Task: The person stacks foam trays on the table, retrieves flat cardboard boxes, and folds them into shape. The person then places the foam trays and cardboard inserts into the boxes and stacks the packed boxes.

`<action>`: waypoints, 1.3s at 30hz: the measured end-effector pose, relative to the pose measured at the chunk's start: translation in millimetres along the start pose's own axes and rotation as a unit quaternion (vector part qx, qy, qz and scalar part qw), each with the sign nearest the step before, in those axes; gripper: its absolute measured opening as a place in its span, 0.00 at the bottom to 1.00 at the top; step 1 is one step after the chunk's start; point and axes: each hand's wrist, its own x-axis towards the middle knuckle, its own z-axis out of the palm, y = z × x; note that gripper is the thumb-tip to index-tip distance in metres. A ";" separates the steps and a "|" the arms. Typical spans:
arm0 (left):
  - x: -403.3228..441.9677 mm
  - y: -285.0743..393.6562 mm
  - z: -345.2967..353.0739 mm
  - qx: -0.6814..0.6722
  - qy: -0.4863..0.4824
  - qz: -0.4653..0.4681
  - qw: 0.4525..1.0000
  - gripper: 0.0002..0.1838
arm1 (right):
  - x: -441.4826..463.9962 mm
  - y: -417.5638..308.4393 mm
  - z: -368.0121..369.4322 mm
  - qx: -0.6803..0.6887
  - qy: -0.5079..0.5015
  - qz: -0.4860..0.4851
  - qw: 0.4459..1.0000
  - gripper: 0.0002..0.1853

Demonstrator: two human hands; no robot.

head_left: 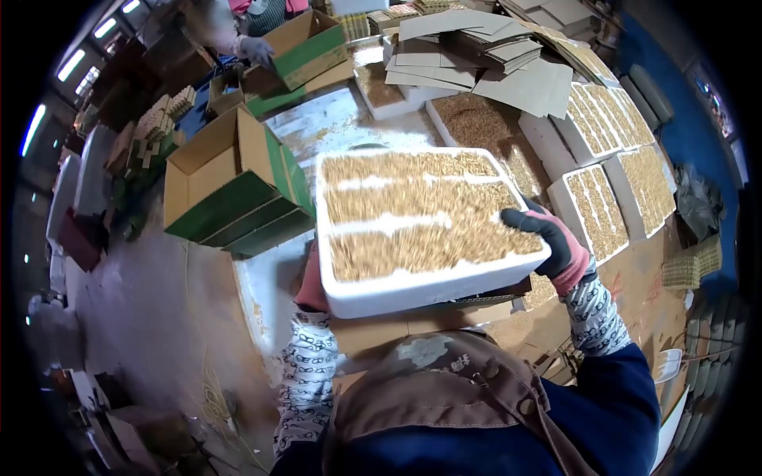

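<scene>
- Worktop (321, 115): left edge slants left of centre; bare patch at upper centre.
- White foam box (432, 285): centre, raised, hiding worktop beneath.
- Open green carton (250, 194): left of centre, crowding the box.
- Cardboard sheets (524, 83): upper right.
- Right hand (553, 244): clasps box's right side.
- Left hand (313, 283): mostly hidden at box's left; cannot tell its grip.

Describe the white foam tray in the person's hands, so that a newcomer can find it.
Start from the brown fabric apron at bottom centre. Just above, a pink-cuffed left hand and black-and-pink gloved right hand flank a rectangular white foam tray of golden, grain-like material. Unlike the filled white foam boxes at right, this one is in the person's hands.
</scene>
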 end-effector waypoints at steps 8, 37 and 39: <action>-6.0 -14.4 10.4 0.258 0.120 0.154 0.946 0.15 | -13.0 -31.5 16.3 0.233 0.075 0.224 0.943 0.36; 178.5 10.4 -35.2 0.813 0.135 0.225 0.520 0.28 | 151.8 83.9 -76.8 -0.301 0.412 0.247 0.824 0.42; 205.5 -4.3 -12.2 0.892 0.091 0.043 0.440 0.39 | 180.5 158.0 -126.4 -0.382 0.484 0.373 0.693 0.60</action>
